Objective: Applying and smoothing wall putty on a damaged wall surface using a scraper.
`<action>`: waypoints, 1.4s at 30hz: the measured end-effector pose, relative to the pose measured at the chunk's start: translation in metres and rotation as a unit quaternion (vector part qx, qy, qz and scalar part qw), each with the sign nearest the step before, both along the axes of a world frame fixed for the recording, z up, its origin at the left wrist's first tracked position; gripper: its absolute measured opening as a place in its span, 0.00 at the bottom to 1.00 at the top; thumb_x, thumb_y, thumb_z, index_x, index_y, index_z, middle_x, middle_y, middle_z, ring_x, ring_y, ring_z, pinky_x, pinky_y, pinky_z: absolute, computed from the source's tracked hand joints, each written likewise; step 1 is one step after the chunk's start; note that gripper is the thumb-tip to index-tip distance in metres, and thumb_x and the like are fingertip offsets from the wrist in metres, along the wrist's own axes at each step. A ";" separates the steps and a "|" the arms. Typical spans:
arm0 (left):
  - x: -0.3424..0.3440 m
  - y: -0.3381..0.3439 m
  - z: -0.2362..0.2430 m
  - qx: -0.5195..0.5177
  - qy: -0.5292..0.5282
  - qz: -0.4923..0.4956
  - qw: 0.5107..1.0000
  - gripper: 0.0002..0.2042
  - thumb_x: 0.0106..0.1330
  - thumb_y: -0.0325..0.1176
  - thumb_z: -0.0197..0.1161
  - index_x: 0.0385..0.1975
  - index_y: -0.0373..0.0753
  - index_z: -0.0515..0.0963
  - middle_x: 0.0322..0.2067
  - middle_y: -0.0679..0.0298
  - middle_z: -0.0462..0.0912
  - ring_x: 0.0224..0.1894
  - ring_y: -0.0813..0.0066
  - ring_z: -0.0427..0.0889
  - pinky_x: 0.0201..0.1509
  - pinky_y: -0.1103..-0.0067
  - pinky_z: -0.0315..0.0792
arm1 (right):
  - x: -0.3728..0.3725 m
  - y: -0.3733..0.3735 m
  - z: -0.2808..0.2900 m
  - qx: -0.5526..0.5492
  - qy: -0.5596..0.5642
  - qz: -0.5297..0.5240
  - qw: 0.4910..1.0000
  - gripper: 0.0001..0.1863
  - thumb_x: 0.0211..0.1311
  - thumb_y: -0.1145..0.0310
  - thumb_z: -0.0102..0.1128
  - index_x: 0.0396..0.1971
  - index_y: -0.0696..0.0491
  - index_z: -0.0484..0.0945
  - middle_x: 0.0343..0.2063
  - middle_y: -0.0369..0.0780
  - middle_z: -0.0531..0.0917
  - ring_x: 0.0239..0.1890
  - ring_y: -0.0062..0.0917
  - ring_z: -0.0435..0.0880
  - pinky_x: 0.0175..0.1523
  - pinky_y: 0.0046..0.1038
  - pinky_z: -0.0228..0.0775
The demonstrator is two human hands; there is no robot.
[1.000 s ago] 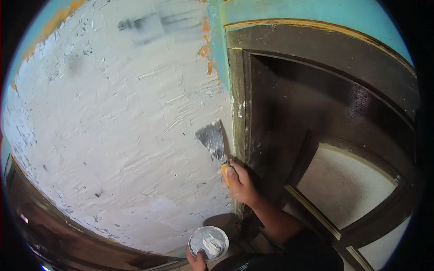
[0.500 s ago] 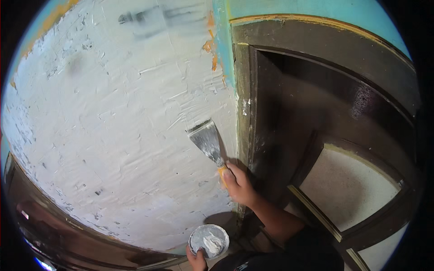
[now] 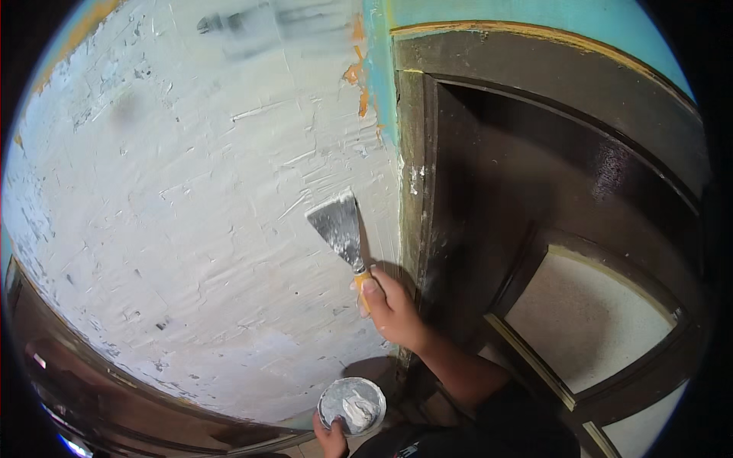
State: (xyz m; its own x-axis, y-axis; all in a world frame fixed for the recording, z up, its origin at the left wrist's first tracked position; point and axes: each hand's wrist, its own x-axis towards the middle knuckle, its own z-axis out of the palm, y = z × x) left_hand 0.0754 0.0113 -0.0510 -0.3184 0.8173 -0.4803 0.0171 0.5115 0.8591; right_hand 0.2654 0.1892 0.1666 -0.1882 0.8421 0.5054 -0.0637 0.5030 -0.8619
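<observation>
a white, freshly skimmed wall (image 3: 191,229) fills the left of the frame beside a dark door frame (image 3: 416,191). mid-spread, the right hand (image 3: 393,309), grip closed on the putty knife (image 3: 341,229) at centre, likely needs a flat, even pull next. the left hand (image 3: 332,437) cups the small putty bowl (image 3: 351,403) at bottom centre.

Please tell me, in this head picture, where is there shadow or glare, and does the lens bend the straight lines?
Head view: the right hand and putty knife cast a dark shadow on the white plastered wall beside the door frame; a glossy highlight sits on the dark door; the fisheye curves the frame and rim edges; the centre looks sharp.
</observation>
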 end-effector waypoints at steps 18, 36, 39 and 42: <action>0.005 0.000 0.008 0.078 -0.004 0.067 0.995 0.18 0.60 0.34 0.51 0.45 0.27 0.67 0.37 0.54 0.75 0.39 0.64 0.71 0.44 0.69 0.66 | 0.000 -0.010 0.026 0.020 0.010 -0.023 0.999 0.10 0.66 0.66 0.42 0.29 0.56 0.67 0.15 0.32 0.67 0.17 0.15 0.64 0.24 0.21 0.59; 0.009 -0.004 0.010 0.105 -0.009 0.023 0.994 0.23 0.60 0.39 0.53 0.50 0.28 0.65 0.42 0.51 0.74 0.43 0.59 0.72 0.46 0.67 0.65 | 0.007 -0.013 0.013 -0.003 0.041 -0.027 0.999 0.11 0.66 0.67 0.42 0.27 0.56 0.68 0.13 0.32 0.67 0.16 0.14 0.64 0.23 0.21 0.58; 0.011 -0.001 0.024 0.014 0.046 -0.024 0.999 0.26 0.60 0.41 0.54 0.52 0.28 0.64 0.45 0.47 0.72 0.47 0.57 0.70 0.51 0.66 0.63 | 0.006 -0.001 -0.005 -0.004 0.012 -0.009 1.000 0.12 0.67 0.65 0.38 0.33 0.58 0.69 0.16 0.32 0.68 0.19 0.12 0.65 0.25 0.18 0.58; 0.009 -0.011 0.008 0.054 0.023 0.013 0.998 0.29 0.61 0.47 0.51 0.55 0.29 0.61 0.50 0.44 0.69 0.51 0.51 0.68 0.54 0.63 0.59 | 0.004 -0.023 -0.026 -0.006 0.033 0.006 0.999 0.12 0.67 0.64 0.39 0.32 0.57 0.68 0.16 0.32 0.68 0.18 0.13 0.64 0.24 0.18 0.57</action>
